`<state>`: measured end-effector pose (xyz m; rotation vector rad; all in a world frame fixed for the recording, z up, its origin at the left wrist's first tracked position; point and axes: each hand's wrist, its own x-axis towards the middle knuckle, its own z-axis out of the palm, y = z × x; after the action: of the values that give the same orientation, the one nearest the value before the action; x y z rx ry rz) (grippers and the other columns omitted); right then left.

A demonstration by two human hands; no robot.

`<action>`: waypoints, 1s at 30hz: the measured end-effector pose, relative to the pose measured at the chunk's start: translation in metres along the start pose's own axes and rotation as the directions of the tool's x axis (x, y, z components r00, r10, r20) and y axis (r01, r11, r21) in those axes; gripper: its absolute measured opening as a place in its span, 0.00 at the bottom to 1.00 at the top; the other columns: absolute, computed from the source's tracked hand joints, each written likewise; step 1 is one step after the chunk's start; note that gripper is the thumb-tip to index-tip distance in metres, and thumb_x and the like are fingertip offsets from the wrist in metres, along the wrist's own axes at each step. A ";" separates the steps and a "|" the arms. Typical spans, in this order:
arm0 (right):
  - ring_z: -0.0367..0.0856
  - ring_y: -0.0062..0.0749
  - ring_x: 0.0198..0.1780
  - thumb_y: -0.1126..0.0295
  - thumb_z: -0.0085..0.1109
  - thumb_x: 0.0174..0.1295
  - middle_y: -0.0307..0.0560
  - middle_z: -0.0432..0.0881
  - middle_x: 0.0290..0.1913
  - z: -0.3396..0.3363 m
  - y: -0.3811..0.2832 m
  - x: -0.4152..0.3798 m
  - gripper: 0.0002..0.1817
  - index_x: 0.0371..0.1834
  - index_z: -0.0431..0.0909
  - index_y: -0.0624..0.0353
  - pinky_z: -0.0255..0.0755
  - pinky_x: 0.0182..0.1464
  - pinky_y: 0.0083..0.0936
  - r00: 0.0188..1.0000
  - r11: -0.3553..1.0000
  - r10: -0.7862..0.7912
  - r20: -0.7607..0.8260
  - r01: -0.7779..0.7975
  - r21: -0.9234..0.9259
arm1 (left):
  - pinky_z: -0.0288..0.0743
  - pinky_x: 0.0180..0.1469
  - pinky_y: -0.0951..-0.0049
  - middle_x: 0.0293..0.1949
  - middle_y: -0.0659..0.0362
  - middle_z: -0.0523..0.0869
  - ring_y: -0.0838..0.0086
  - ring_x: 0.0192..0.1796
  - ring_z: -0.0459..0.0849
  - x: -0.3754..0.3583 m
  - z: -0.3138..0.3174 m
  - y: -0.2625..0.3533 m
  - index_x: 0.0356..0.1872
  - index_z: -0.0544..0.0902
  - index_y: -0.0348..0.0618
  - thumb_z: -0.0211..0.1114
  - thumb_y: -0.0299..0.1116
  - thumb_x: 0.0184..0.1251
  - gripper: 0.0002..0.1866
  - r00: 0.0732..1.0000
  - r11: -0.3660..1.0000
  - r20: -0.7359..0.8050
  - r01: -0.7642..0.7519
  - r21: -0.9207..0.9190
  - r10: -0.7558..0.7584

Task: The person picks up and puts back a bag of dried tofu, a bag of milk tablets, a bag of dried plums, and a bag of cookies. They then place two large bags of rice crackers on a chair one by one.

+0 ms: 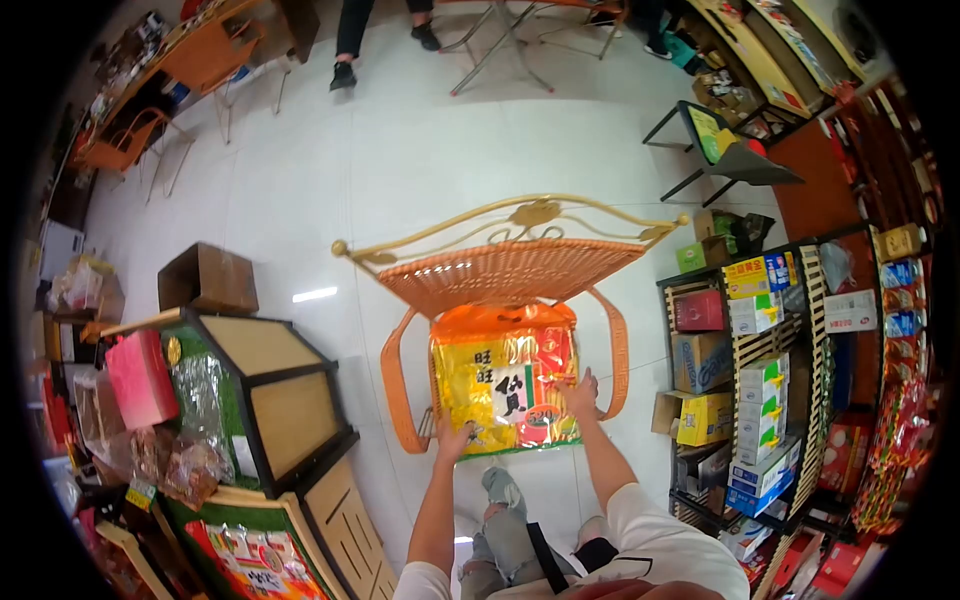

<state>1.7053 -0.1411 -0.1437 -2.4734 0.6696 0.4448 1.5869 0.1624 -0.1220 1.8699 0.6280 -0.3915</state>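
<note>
A large yellow snack bag (500, 385) with an orange top lies on the seat of an orange woven chair (515, 268). The chair's back has a gold metal frame and faces away from me. My left hand (453, 436) touches the bag's lower left edge, its thumb apart from the fingers, which partly hide along the side. At the bag's right side is my right hand (579, 397), fingers spread, close to the chair's right armrest (614, 360). Neither hand is visibly wrapped round the bag.
A wooden display stand (290, 405) with packaged goods stands at left, a cardboard box (207, 278) behind it. Racks of boxed drinks (762, 400) line the right. A dark chair (735, 150) stands back right. Another person's legs (355, 30) show at the top.
</note>
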 end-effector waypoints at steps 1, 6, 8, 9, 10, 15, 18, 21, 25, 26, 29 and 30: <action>0.69 0.52 0.61 0.47 0.72 0.43 0.70 0.65 0.61 0.002 0.018 0.013 0.56 0.69 0.50 0.65 0.66 0.60 0.40 0.998 0.997 -0.005 0.067 0.001 0.072 | 0.60 0.64 0.61 0.58 0.41 0.69 0.49 0.58 0.70 0.003 0.004 -0.007 0.63 0.63 0.39 0.66 0.36 0.50 0.36 0.999 1.000 -0.036 -0.010 -0.001 0.010; 0.79 0.37 0.48 0.56 0.74 0.46 0.57 0.76 0.50 0.001 0.012 0.021 0.48 0.65 0.56 0.70 0.75 0.49 0.27 0.958 0.886 -0.006 0.288 -0.128 0.446 | 0.60 0.64 0.61 0.58 0.44 0.68 0.53 0.62 0.66 0.020 0.018 -0.023 0.64 0.63 0.41 0.68 0.39 0.51 0.39 0.958 0.992 -0.257 0.125 -0.011 -0.124; 0.81 0.34 0.43 0.62 0.72 0.49 0.51 0.79 0.45 -0.001 0.001 0.010 0.35 0.55 0.65 0.69 0.77 0.44 0.27 0.980 0.880 0.010 0.200 -0.104 0.463 | 0.60 0.64 0.62 0.58 0.45 0.69 0.54 0.62 0.66 0.034 0.030 -0.050 0.64 0.63 0.41 0.69 0.40 0.51 0.39 0.972 0.951 -0.166 0.115 -0.286 -0.167; 0.81 0.33 0.42 0.64 0.71 0.50 0.50 0.80 0.44 -0.001 -0.004 0.006 0.32 0.53 0.66 0.68 0.77 0.43 0.27 0.971 0.825 -0.037 0.238 -0.104 0.556 | 0.61 0.63 0.62 0.58 0.44 0.69 0.54 0.62 0.66 0.038 0.027 -0.055 0.64 0.64 0.41 0.70 0.41 0.50 0.39 0.977 0.937 -0.114 0.134 -0.321 -0.179; 0.81 0.32 0.40 0.67 0.70 0.51 0.49 0.80 0.43 0.000 -0.011 0.002 0.29 0.52 0.67 0.67 0.77 0.42 0.27 0.958 0.757 -0.090 0.271 -0.111 0.644 | 0.61 0.63 0.62 0.58 0.44 0.69 0.54 0.62 0.66 0.039 0.022 -0.053 0.64 0.65 0.41 0.70 0.41 0.50 0.39 0.980 0.922 -0.062 0.157 -0.354 -0.191; 0.81 0.30 0.41 0.79 0.64 0.53 0.45 0.80 0.42 -0.017 -0.026 -0.039 0.20 0.48 0.69 0.61 0.78 0.43 0.26 0.925 0.522 -0.128 0.357 -0.243 0.818 | 0.65 0.60 0.59 0.55 0.42 0.71 0.51 0.59 0.70 -0.007 0.002 0.015 0.59 0.70 0.41 0.70 0.43 0.50 0.35 0.984 0.970 -0.059 0.157 -0.187 -0.171; 0.82 0.32 0.37 0.79 0.61 0.54 0.47 0.80 0.39 -0.024 0.004 -0.063 0.21 0.51 0.68 0.60 0.80 0.39 0.30 0.945 0.526 -0.187 0.267 -0.133 0.840 | 0.69 0.55 0.58 0.52 0.43 0.74 0.50 0.54 0.75 -0.034 0.031 -0.039 0.55 0.71 0.40 0.70 0.43 0.50 0.32 0.962 0.985 -0.268 0.006 -0.172 -0.053; 0.81 0.33 0.34 0.81 0.61 0.51 0.48 0.80 0.37 -0.055 -0.003 -0.109 0.19 0.46 0.68 0.60 0.80 0.37 0.31 0.948 0.473 -0.188 0.257 -0.142 0.869 | 0.70 0.56 0.63 0.51 0.45 0.77 0.55 0.52 0.77 -0.106 -0.008 0.018 0.56 0.70 0.38 0.69 0.40 0.52 0.31 0.971 0.971 -0.227 0.024 -0.239 -0.080; 0.80 0.30 0.31 0.81 0.62 0.51 0.45 0.79 0.32 -0.095 -0.010 -0.174 0.15 0.40 0.69 0.61 0.78 0.34 0.27 0.943 0.506 -0.190 0.275 -0.146 0.850 | 0.69 0.56 0.67 0.50 0.49 0.78 0.63 0.53 0.77 -0.179 -0.036 0.033 0.58 0.69 0.38 0.68 0.35 0.55 0.29 0.992 0.808 -0.123 -0.044 -0.588 -0.036; 0.80 0.30 0.30 0.80 0.62 0.51 0.45 0.79 0.30 -0.100 -0.011 -0.185 0.14 0.39 0.69 0.61 0.77 0.33 0.27 0.936 0.503 -0.218 0.276 -0.134 0.854 | 0.69 0.55 0.68 0.51 0.50 0.78 0.65 0.53 0.77 -0.201 -0.046 0.040 0.58 0.69 0.38 0.67 0.34 0.55 0.29 0.992 0.809 -0.120 -0.044 -0.586 -0.033; 0.79 0.28 0.29 0.79 0.62 0.51 0.43 0.79 0.28 -0.121 -0.024 -0.233 0.13 0.39 0.70 0.62 0.75 0.32 0.25 0.911 0.492 -0.291 0.292 -0.119 0.863 | 0.70 0.55 0.69 0.52 0.52 0.78 0.68 0.54 0.77 -0.259 -0.065 0.035 0.61 0.67 0.38 0.67 0.33 0.56 0.31 0.988 0.790 -0.156 -0.085 -0.607 -0.013; 0.78 0.28 0.28 0.79 0.61 0.52 0.43 0.79 0.28 -0.124 -0.029 -0.252 0.13 0.39 0.70 0.61 0.75 0.32 0.24 0.902 0.487 -0.326 0.283 -0.097 0.868 | 0.71 0.55 0.69 0.52 0.53 0.78 0.69 0.54 0.77 -0.276 -0.068 0.025 0.62 0.66 0.39 0.67 0.33 0.57 0.31 0.982 0.771 -0.186 -0.108 -0.627 -0.014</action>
<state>1.5350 -0.0988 0.0771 -1.3444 0.3739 0.4113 1.3771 0.1523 0.0715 1.2612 0.7243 0.0423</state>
